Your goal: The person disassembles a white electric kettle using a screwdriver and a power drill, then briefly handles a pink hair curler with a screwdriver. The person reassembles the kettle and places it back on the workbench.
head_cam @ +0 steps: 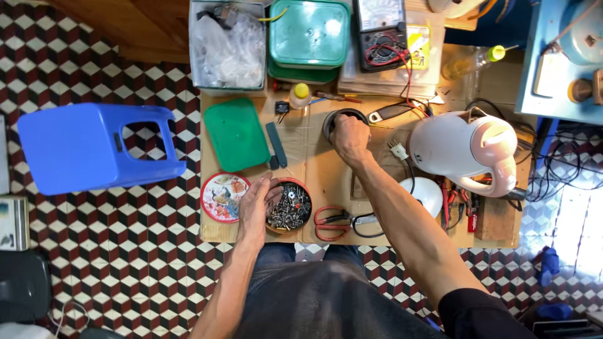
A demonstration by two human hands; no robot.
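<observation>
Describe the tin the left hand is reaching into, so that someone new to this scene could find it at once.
Start at the brown work board and go to its near edge, left of the red-handled scissors. There the left hand dips its fingers into a round open tin. Unlike the flat, picture-printed round lid to its left, it is heaped with small metal screws.

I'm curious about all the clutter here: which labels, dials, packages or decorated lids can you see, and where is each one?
Multimeter: top centre, black body, pale dial face, red leads.
Yellow label: beside the multimeter, small rectangle.
Round tin lid: beside the left hand, red rim, colourful picture.
Clear box: top left, holding plastic bags.
</observation>
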